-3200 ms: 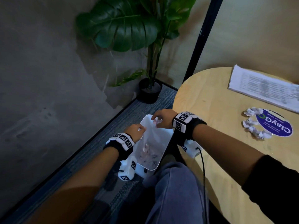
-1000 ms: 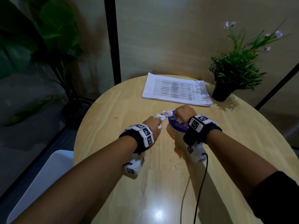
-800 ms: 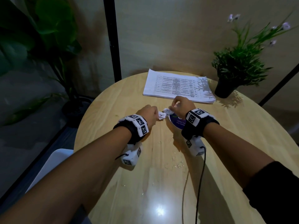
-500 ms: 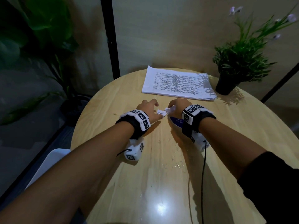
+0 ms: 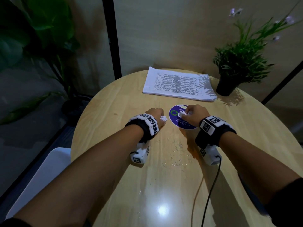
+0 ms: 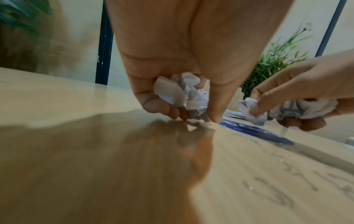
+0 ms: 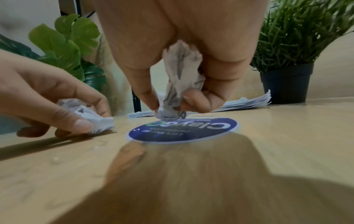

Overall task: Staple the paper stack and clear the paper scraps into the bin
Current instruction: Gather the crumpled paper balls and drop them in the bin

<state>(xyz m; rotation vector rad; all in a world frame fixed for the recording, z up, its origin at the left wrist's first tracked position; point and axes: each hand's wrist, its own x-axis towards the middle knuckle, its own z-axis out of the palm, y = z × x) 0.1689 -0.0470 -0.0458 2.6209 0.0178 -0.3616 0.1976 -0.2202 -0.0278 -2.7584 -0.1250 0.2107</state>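
Since half a second ago your hands have drawn apart, and the scraps that lay between them on the table (image 5: pixel 164 185) are now gathered up, some in each fist. Your left hand (image 5: pixel 155 114) sits just left of the blue sticker (image 5: pixel 177 122), fingers curled round a crumpled white scrap (image 6: pixel 184 94) with the fingertips (image 6: pixel 172 112) touching the wood. Your right hand (image 5: pixel 196 114) is over the sticker's far edge, fingers and thumb pinching another wad (image 7: pixel 178 84) whose lower end brushes the sticker (the printing reads upside down from your side). From the left wrist view, that right hand seems to hold more than one lump, though you cannot tell where one ends and the next begins. Loose staples (image 5: pixel 177 154) are strewn on the table between your wrists. Beyond your hands the paper stack (image 5: pixel 178 84) lies flat at the far edge, just beside a potted plant (image 5: pixel 236 63); whether it is stapled cannot be made out. A white bin (image 5: pixel 41 176) shows off the table's left edge, well apart from both hands.
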